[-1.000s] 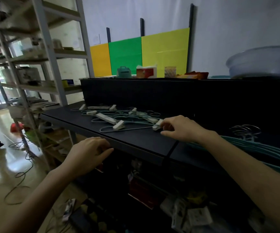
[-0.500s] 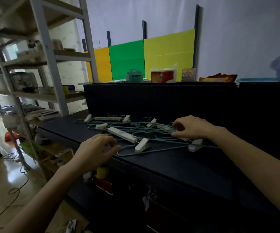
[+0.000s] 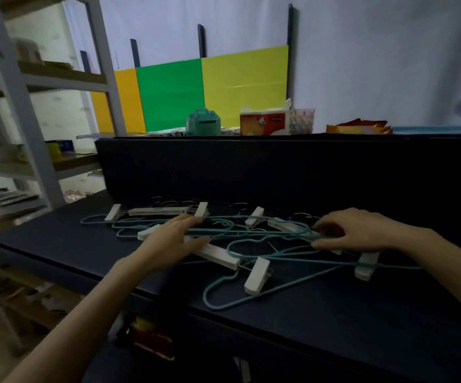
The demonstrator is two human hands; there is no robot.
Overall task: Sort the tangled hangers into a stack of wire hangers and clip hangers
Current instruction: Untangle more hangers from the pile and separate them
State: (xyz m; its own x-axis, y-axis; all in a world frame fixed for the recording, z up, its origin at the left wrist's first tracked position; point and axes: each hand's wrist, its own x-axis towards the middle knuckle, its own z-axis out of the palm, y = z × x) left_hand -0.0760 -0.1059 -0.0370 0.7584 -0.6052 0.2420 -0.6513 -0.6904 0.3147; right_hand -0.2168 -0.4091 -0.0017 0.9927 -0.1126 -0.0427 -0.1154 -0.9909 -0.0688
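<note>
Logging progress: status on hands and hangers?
Left hand flat on pile. Right hand pinches wire hanger. Clip hangers tangled in; no stacks yet.

Dark table with tall black back panel along far edge. On ledge behind panel: teal case with handle, red-and-white tissue box, clear container just beside it, orange packet further right. Behind them, against pale wall: orange panel, green panel, yellow panel, edge to edge. Grey metal shelf rack at left, shelves cluttered, contents blurred. Red-and-yellow item under table
</note>
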